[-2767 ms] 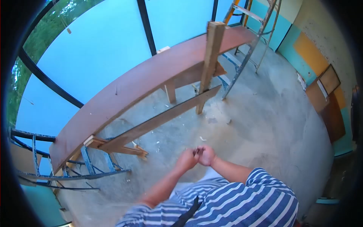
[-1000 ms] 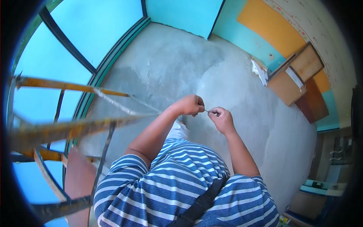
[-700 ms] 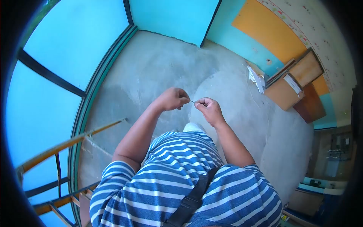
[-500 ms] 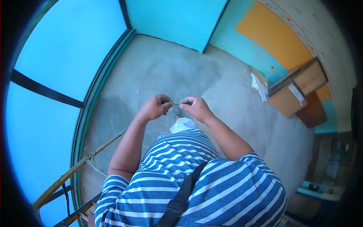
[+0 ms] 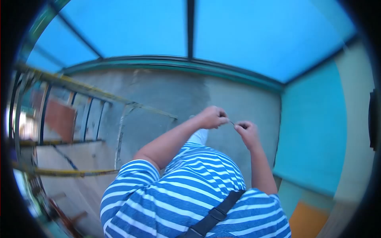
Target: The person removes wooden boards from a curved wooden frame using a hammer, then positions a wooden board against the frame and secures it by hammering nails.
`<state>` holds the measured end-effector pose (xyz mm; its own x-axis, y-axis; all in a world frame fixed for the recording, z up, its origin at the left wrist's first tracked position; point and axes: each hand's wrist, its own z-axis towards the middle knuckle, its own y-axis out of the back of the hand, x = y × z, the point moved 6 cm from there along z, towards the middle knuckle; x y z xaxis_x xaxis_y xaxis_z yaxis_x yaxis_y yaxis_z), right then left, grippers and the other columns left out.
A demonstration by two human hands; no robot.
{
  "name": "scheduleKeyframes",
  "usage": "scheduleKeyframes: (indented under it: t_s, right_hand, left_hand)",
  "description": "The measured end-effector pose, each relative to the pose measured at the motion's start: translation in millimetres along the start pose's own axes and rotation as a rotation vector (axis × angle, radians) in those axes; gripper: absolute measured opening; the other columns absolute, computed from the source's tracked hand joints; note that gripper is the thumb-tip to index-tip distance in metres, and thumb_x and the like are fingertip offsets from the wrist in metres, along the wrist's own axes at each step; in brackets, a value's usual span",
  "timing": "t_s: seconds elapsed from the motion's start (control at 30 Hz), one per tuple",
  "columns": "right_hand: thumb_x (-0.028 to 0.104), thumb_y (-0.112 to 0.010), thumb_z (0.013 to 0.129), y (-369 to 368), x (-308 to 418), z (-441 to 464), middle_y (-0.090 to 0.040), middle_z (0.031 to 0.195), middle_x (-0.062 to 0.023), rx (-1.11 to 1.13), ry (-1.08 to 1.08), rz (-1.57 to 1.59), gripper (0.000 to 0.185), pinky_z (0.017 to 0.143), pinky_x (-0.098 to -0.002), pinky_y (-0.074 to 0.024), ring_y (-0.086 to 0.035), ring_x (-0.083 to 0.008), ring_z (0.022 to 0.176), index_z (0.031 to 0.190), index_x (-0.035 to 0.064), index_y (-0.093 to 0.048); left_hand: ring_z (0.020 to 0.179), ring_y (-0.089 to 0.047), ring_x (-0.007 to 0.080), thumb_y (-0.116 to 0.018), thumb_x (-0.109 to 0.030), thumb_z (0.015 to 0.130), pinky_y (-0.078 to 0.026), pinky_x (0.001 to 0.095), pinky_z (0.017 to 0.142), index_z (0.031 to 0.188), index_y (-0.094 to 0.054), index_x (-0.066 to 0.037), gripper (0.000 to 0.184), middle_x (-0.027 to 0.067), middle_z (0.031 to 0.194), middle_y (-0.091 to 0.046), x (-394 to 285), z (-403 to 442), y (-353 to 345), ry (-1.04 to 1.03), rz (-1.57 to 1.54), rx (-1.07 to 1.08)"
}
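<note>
My left hand point(image 5: 213, 118) is closed, thumb and fingers pinched on one end of a thin dark piece, like a short wire point(image 5: 231, 122). The other end is pinched by my right hand point(image 5: 247, 132), which is a little lower and to the right. The piece spans the small gap between my fingertips, in front of my body and above the grey floor. It is too small and blurred to tell its exact kind.
A yellow-edged ladder point(image 5: 79, 85) stands at the left. Large blue-lit window panes point(image 5: 254, 35) in dark frames run across the front. A turquoise wall panel point(image 5: 311, 127) is at the right. A reddish-brown board point(image 5: 59, 117) shows behind the ladder. Grey floor point(image 5: 170, 93) lies ahead.
My view and body have turned left, so the windows are now ahead and the ladder shows more fully. The cardboard boxes have left view. Both hands still pinch the thin piece.
</note>
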<state>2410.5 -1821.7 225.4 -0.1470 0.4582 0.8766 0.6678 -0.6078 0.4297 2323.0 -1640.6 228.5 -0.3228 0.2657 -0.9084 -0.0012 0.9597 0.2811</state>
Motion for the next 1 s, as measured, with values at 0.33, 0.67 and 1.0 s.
scheduleKeyframes:
  t_s: [0.33,0.67,1.0]
  right_hand:
    - [0.018,-0.074,0.080,-128,124,265,-0.069,0.078,-0.0077,0.363,0.022,-0.219,0.024,0.067,-0.0295,-0.0494,-0.062,-0.0132,0.071,0.088,-0.0047,-0.073]
    - [0.014,-0.075,0.080,-327,247,495,-0.068,0.076,-0.0022,0.814,0.208,-0.183,0.017,0.065,-0.0269,-0.0482,-0.060,-0.0098,0.069,0.086,-0.0012,-0.074]
    - [0.021,-0.073,0.083,-598,419,616,-0.068,0.075,-0.0060,1.343,0.523,-0.474,0.022,0.066,-0.0304,-0.0487,-0.060,-0.0128,0.070,0.089,-0.0003,-0.073]
  left_hand:
    - [0.072,-0.070,0.0257,-0.070,-0.029,0.082,-0.056,0.0374,0.071,0.095,-0.075,-0.001,0.031,0.0170,0.085,-0.072,81,74,242,-0.002,-0.043,-0.364]
    - [0.082,-0.070,0.0280,-0.070,-0.030,0.082,-0.055,0.0386,0.077,0.093,-0.073,-0.002,0.031,0.0161,0.089,-0.073,162,70,484,0.166,-0.069,-0.725]
    - [0.089,-0.069,0.0238,-0.070,-0.029,0.085,-0.054,0.0360,0.081,0.099,-0.075,-0.005,0.028,0.0136,0.095,-0.074,270,-46,653,0.405,-0.266,-1.134]
